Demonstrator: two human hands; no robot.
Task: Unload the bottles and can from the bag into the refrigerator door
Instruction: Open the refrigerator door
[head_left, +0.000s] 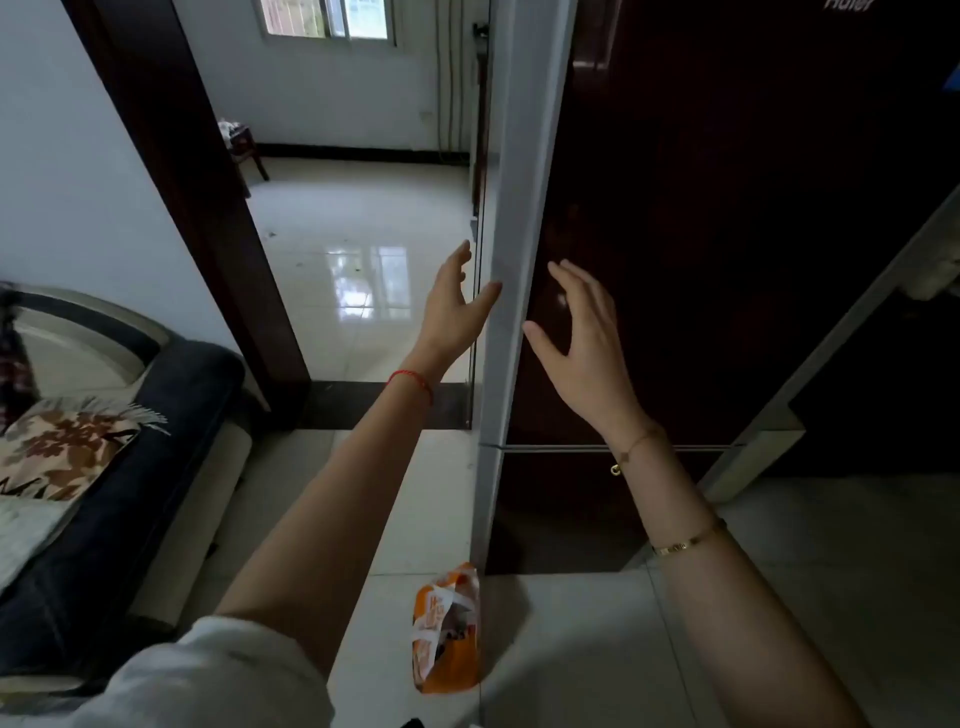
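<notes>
A dark maroon refrigerator (727, 234) stands in front of me with its doors closed and a grey side edge (511, 260) facing me. My left hand (457, 306) is raised with fingers apart at that grey edge, its thumb touching it. My right hand (582, 332) is spread open just in front of the upper door, holding nothing. An orange and white plastic bag (447, 629) lies on the tiled floor at the foot of the refrigerator, below my arms. No bottles or can can be made out inside the bag.
A dark sofa (119, 467) with a patterned cushion sits at the left. A doorway with a dark frame (208, 234) opens onto a shiny tiled room behind. A second dark cabinet (883, 389) stands at the right.
</notes>
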